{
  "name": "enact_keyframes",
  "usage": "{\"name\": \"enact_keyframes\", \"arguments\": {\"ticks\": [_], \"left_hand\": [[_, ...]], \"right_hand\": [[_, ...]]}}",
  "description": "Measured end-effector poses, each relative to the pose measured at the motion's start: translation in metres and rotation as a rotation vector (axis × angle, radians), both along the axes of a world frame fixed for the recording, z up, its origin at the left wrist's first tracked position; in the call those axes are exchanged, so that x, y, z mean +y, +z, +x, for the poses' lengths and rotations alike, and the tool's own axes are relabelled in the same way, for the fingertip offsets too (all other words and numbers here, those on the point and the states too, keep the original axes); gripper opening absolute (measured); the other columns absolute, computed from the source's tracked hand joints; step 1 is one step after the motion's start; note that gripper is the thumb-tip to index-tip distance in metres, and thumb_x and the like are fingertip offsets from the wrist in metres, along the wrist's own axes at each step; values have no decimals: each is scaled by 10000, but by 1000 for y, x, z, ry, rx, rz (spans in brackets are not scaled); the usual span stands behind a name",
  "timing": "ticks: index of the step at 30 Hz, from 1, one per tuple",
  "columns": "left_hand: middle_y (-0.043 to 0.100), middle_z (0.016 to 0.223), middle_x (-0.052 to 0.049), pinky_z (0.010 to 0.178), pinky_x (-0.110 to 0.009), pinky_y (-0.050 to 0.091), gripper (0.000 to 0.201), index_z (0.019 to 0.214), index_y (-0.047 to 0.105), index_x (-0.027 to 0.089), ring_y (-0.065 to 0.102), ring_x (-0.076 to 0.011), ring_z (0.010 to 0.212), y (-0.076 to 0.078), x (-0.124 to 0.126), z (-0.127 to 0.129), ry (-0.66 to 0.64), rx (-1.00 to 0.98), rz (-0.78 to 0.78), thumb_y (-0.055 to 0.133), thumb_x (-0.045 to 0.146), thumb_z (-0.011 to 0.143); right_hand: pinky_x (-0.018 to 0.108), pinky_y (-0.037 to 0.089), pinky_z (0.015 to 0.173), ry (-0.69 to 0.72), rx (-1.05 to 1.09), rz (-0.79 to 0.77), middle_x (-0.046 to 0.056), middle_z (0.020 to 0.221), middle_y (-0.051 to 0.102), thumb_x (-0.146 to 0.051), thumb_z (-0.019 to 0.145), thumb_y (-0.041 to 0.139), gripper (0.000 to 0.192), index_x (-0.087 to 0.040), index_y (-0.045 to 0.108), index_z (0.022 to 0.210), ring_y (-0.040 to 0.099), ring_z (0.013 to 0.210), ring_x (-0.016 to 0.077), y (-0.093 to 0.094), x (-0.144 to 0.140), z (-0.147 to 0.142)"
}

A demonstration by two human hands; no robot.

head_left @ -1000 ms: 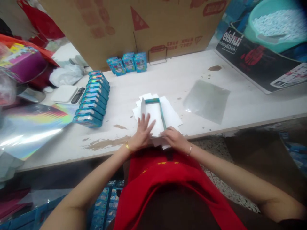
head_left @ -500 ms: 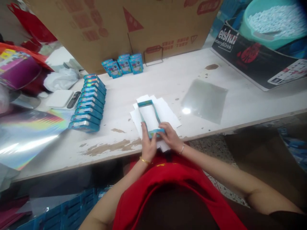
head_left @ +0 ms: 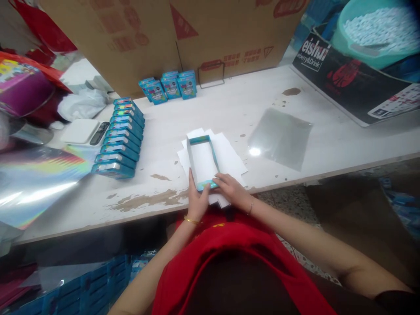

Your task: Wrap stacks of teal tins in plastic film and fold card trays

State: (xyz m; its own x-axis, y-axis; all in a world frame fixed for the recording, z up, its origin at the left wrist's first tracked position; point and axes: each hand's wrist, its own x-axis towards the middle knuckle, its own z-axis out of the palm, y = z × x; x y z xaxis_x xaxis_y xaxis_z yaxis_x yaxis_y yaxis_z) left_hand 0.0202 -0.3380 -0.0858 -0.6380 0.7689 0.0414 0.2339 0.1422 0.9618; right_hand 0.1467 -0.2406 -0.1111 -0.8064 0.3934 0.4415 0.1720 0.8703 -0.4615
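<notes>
Open blue tray (head_left: pixel 202 161), long axis 12–6, both hands (head_left: pixel 197 199) (head_left: pixel 231 189) pinching its 6 o'clock end; white worn table (head_left: pixel 229 105).

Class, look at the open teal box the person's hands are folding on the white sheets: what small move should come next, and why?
Probably press the near end wall fully upright. Both the left hand and right hand pinch that end of the teal box, whose other walls already stand.

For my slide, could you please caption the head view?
Both hands, left hand and right hand, grip the near end of an open teal box on white sheets.
</notes>
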Motion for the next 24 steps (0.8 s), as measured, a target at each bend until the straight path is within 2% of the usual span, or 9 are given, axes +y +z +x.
{"name": "enact_keyframes", "arguments": {"ticks": [5,8,11,14,16,18,20,22,24], "left_hand": [[235,1530,-73,1151,-379,239,769,1478,168,224,258,-226,1393,4,5,8,65,-79,33,586,288,836],[276,1518,-27,1161,-368,221,650,1446,286,256,260,-217,1393,20,13,14,90,-39,101,553,269,854],[355,1480,-9,1147,-363,265,562,1403,384,271,329,-222,1361,34,20,14,100,-76,179,534,261,862],[435,1429,-25,1096,-375,358,570,1383,417,258,425,-236,1298,40,24,8,144,-205,191,565,243,833],[426,1435,-19,1095,-367,360,600,1388,403,260,413,-233,1307,42,25,6,168,-202,211,583,228,816],[367,1472,-5,1114,-341,331,633,1404,373,269,357,-223,1345,45,26,5,178,-140,245,592,225,813],[342,1486,-19,1115,-331,326,656,1414,353,256,340,-223,1355,49,26,4,188,-109,252,607,247,809],[409,1442,-62,1089,-350,364,660,1402,370,220,399,-236,1316,52,26,4,202,-138,226,630,287,798],[517,1340,-93,1035,-362,422,637,1368,412,192,498,-237,1225,53,27,5,203,-190,194,646,324,791]], "right_hand": [[455,404,1039,-27,101,-217,159,1341,377,-261,951,401,523,-207,236,1444,391,1265,250,15,-4,-2],[454,370,1068,-68,195,-287,120,1321,382,-260,940,418,532,-257,235,1440,383,1260,238,28,-5,-4],[445,445,982,-165,295,-373,115,1320,376,-310,899,509,615,-282,214,1438,440,1170,249,36,-8,-9],[410,499,877,-343,375,-599,139,1383,301,-400,819,624,890,-279,34,1473,518,998,219,39,-15,-16],[403,483,905,-401,414,-800,142,1411,282,-455,806,623,950,-265,-21,1477,515,1025,217,43,-20,-23],[395,482,907,-344,439,-1013,125,1340,400,-479,850,551,836,-248,49,1478,519,1043,216,51,-24,-29],[368,521,806,-245,466,-1180,89,1126,553,-473,880,503,717,-240,151,1460,566,900,191,60,-25,-35],[324,533,674,-195,502,-1264,40,933,591,-455,866,533,688,-237,215,1436,558,716,155,68,-25,-39],[293,519,609,-216,534,-1281,16,864,583,-430,844,569,672,-234,268,1413,528,639,132,73,-23,-41]]}}
